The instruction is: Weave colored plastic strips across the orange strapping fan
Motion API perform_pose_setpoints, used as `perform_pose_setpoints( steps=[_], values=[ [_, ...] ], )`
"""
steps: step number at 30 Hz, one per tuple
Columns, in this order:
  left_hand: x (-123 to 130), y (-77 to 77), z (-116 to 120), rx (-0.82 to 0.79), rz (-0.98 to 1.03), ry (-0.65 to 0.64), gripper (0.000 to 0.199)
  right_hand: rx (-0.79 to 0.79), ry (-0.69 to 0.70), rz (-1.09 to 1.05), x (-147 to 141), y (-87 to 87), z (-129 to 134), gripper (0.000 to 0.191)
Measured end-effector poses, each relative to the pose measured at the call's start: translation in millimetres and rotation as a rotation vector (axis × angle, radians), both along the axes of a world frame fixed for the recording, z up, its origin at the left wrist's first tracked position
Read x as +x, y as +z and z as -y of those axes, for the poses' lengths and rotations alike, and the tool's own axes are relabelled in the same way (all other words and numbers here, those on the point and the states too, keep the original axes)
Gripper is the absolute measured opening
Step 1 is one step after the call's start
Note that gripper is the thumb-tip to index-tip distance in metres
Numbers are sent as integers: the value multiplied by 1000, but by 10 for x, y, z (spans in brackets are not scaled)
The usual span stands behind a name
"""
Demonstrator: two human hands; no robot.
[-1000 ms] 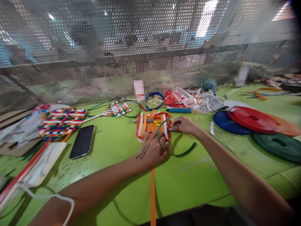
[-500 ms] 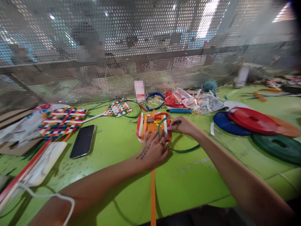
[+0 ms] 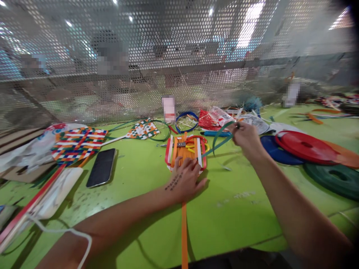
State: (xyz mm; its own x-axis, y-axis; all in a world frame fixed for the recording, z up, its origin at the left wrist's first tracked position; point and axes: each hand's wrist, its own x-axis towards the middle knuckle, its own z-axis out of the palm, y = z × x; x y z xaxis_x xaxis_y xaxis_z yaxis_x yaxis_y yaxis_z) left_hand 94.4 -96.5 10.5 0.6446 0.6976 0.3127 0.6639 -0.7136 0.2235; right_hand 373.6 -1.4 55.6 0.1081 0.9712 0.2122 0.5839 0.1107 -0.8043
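A small fan-shaped weaving of orange, white and red plastic strips (image 3: 175, 151) lies in the middle of the table. My left hand (image 3: 187, 178) rests flat on its lower part, fingers spread over the orange strips. Scissors (image 3: 181, 144) with red and yellow handles lie across the upper part. To the right and raised, my right hand (image 3: 248, 139) pinches a green plastic strip (image 3: 221, 143), which loops back to the weaving's right side near my left fingertips. One long orange strip (image 3: 184, 231) runs from beneath my left hand past the table's front edge.
A phone (image 3: 101, 167) and a multicoloured woven fan (image 3: 80, 144) lie on the left. Strip rolls in red (image 3: 305, 146), blue, green and orange sit at right. Behind are a blue-handled tool (image 3: 215, 133), a plastic bottle (image 3: 221, 115) and a perforated metal screen (image 3: 146, 82).
My right hand has moved up and right, away from the weaving, drawing the green strip with it. My left hand stays on the weaving. The view has shifted slightly.
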Motion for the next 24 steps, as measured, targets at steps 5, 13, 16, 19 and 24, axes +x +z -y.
perform_pose_setpoints(
  steps=[5,13,16,19,24],
  values=[
    [20,22,8,-13,-27,16,41,310,-738,-468,480,299,-25,51],
    [44,17,27,9,-18,44,33,978,-1131,103,729,399,81,58],
    [36,13,28,7,-1,52,31,811,-576,297,317,379,176,12],
    [32,14,33,-4,5,58,32,357,91,345,-126,220,187,13],
    [41,35,41,11,15,69,34,33,337,443,-478,-197,107,15]
  ],
)
